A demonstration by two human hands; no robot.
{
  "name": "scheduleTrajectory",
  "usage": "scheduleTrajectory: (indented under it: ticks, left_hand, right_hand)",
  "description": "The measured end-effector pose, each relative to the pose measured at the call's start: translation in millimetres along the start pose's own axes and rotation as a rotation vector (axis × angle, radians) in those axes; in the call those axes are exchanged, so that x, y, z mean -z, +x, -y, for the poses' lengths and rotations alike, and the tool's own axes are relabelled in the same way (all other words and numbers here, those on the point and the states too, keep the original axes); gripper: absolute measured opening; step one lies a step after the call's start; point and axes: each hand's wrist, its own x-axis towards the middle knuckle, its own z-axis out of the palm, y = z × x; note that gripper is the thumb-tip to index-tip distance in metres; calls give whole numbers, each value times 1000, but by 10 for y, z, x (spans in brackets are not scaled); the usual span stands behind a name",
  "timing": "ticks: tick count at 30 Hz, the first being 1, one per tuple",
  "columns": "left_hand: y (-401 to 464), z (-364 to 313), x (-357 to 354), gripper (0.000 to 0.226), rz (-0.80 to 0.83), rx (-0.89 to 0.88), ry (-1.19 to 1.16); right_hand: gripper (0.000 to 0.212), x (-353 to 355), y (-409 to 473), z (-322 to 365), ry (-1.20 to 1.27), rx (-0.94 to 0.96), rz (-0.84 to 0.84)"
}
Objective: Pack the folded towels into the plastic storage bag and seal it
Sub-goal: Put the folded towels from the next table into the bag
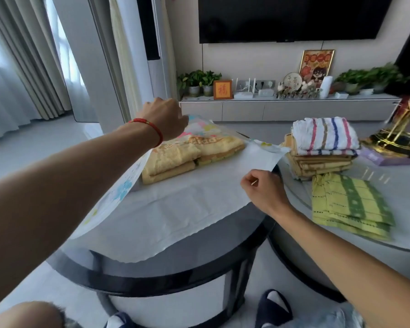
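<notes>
A translucent plastic storage bag (175,209) with pastel prints lies spread over the round table (199,273). Folded yellow towels (189,152) sit inside it toward the far end. My left hand (166,117), a red cord on its wrist, grips the bag's upper layer at the far edge and lifts it. My right hand (263,188) pinches the bag's right corner near the table rim. To the right, a stack of folded towels (322,159) topped by a white striped towel (324,136) rests on a second table, with a green-yellow folded towel (348,204) in front.
A gold stand (402,129) and a purple box (384,157) are at the far right of the second table (400,237). Behind stand a TV cabinet (289,110) with plants and ornaments. My slippered feet (272,308) show below the table.
</notes>
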Motion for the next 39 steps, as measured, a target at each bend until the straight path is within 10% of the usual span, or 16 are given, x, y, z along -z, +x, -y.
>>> scheduleTrajectory:
  ticks: [8, 14, 20, 32, 39]
  left_hand:
    - [-60, -67, -184, 43, 1, 35, 107]
    - [-82, -78, -337, 41, 48, 86, 45]
    - [-107, -127, -414, 41, 85, 104, 74]
    - [-389, 186, -115, 21, 63, 93, 123]
    - [-650, 473, 378, 22, 537, 379, 116]
  right_hand:
    - [35, 1199, -147, -1481, -498, -554, -312]
    - [59, 1455, -184, -2088, -313, -901, -303]
    - [63, 1674, 8, -2146, -251, -902, -245]
    - [43, 1940, -421, -1250, 1003, -632, 251]
    - [44, 888, -619, 61, 1213, -527, 619]
